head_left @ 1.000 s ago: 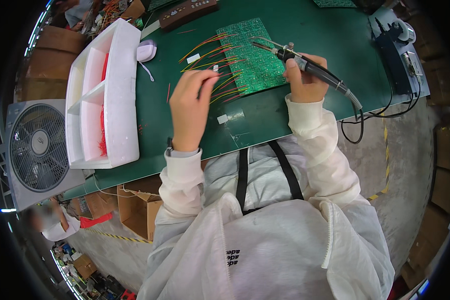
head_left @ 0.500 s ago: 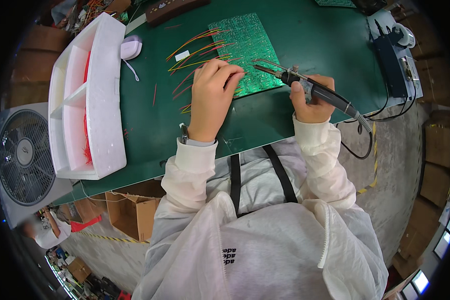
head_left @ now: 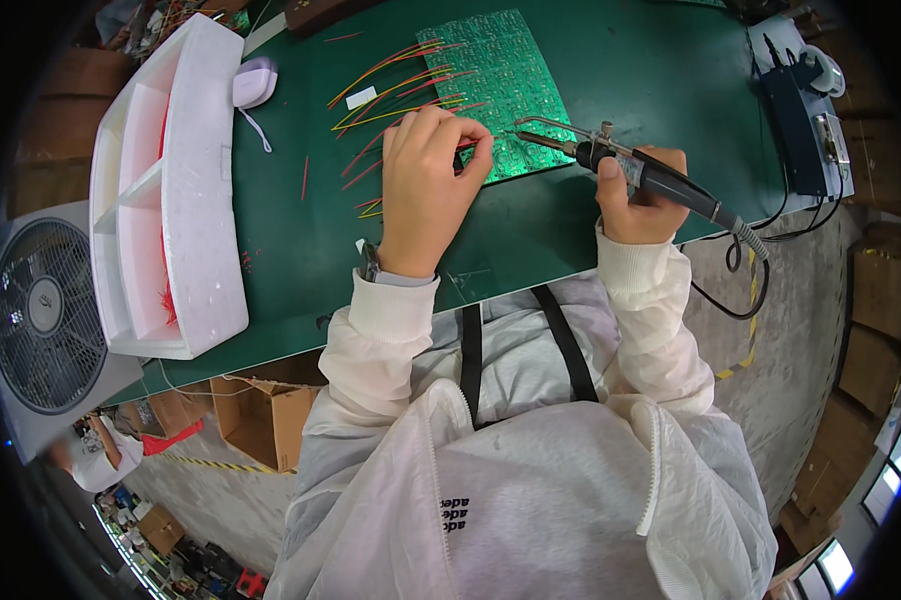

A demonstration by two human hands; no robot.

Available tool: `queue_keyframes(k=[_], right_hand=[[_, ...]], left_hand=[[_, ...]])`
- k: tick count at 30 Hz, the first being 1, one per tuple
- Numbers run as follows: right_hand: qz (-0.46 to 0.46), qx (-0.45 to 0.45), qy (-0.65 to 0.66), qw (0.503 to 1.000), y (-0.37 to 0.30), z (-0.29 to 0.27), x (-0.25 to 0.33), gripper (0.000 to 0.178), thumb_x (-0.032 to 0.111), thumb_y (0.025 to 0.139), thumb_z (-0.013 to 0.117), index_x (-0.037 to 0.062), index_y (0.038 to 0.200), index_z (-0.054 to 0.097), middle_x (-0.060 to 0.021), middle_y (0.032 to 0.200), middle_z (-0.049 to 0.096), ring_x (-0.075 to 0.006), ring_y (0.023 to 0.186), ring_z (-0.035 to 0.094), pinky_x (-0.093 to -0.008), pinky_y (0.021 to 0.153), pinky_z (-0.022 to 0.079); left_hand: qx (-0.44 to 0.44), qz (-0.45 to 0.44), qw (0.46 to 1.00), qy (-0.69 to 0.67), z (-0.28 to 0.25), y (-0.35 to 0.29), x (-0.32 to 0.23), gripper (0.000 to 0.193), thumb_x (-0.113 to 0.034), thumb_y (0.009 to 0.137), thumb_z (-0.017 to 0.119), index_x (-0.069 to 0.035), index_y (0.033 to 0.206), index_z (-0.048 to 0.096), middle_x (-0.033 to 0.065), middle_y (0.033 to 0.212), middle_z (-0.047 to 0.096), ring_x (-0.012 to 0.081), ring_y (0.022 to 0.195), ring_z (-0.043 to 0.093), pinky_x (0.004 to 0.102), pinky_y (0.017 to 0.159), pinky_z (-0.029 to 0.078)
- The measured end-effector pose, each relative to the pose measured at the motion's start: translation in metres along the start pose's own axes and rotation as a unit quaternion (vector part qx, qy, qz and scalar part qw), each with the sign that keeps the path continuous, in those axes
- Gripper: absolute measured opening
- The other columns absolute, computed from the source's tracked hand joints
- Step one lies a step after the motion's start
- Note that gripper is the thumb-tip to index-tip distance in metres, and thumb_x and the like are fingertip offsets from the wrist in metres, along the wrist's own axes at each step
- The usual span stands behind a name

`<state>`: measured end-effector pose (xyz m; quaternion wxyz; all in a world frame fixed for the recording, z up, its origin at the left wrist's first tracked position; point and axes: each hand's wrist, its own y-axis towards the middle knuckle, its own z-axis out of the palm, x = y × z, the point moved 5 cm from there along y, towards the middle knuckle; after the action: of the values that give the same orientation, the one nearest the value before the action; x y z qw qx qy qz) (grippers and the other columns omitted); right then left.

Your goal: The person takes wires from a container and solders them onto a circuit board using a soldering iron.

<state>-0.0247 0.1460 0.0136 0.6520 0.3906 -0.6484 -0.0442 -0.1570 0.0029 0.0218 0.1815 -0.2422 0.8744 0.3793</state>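
A green circuit board panel (head_left: pixel 505 70) lies on the workbench in front of me, with red and yellow wires (head_left: pixel 395 68) sticking out over its left side. My left hand (head_left: pixel 427 180) is over the board's near left part, thumb and forefinger pinched on a thin red wire (head_left: pixel 477 142). Held by its dark handle in my right hand (head_left: pixel 645 200) is a soldering iron (head_left: pixel 675 188), with a thin metal guide tube above its barrel. The iron's tip points left, close to my left fingertips; whether it touches the board I cannot tell.
A white foam tray (head_left: pixel 205 190) with compartments holding red wires stands left. Beside it lies a lilac case (head_left: pixel 255 85) with a strap. A white label (head_left: pixel 361 97) lies near the wires. At right stands a dark soldering station (head_left: pixel 795 130) with cables. A fan (head_left: pixel 45 310) is far left.
My right hand and the soldering iron have shifted slightly right. A gap now shows between my left thumb and forefinger above their pinched tips. The whole view has moved a little.
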Motion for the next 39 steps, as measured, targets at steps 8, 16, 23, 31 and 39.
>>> queue_keyframes(k=[8,16,23,31,39], right_hand=[[-0.011,0.003,-0.004,1.0,0.002,0.0,0.002,0.027,0.014,0.065,0.071,0.0015,0.075,0.049,-0.0014,0.054,0.051,-0.0065,0.044,0.046,-0.0201,0.042,0.039],[-0.011,0.011,-0.004,1.0,0.002,0.002,0.001,0.026,0.013,0.065,0.071,0.0011,0.074,0.049,-0.0011,0.053,0.05,-0.0057,0.044,0.046,-0.0195,0.042,0.038],[0.01,0.023,0.007,1.0,0.002,0.002,0.0,0.025,0.012,0.065,0.07,0.0012,0.073,0.05,-0.0008,0.054,0.05,-0.0055,0.044,0.045,-0.0196,0.041,0.037],[0.081,0.041,0.054,0.994,0.001,0.003,-0.007,0.023,0.012,0.065,0.069,0.0004,0.074,0.051,-0.001,0.055,0.051,-0.0062,0.045,0.045,-0.0196,0.044,0.038],[0.056,0.078,0.037,0.995,0.006,0.003,-0.003,0.022,0.01,0.066,0.068,0.0002,0.077,0.051,-0.002,0.059,0.054,-0.0066,0.049,0.048,-0.0195,0.047,0.041]], left_hand=[[-0.001,0.004,1.0,0.006,0.001,-0.001,0.001,0.011,-0.005,0.067,0.067,-0.006,0.071,0.057,0.0015,0.069,0.052,0.017,0.067,0.052,0.0296,0.066,0.036],[-0.008,0.012,1.0,0.003,0.002,-0.001,0.002,0.011,-0.005,0.064,0.066,-0.008,0.069,0.056,0.0016,0.07,0.05,0.0191,0.069,0.049,0.0312,0.064,0.035],[-0.006,0.012,1.0,0.008,0.001,0.0,0.001,0.012,-0.005,0.064,0.066,-0.008,0.069,0.056,0.0016,0.07,0.049,0.0195,0.069,0.049,0.0315,0.064,0.036],[0.001,0.019,1.0,0.008,-0.001,0.0,-0.001,0.012,-0.005,0.065,0.068,-0.007,0.073,0.059,0.001,0.072,0.054,0.0171,0.072,0.052,0.0297,0.067,0.036],[0.005,0.014,1.0,0.0,-0.001,0.001,-0.001,0.011,-0.004,0.065,0.068,-0.006,0.072,0.06,0.0008,0.072,0.054,0.0166,0.071,0.052,0.0293,0.067,0.036]])
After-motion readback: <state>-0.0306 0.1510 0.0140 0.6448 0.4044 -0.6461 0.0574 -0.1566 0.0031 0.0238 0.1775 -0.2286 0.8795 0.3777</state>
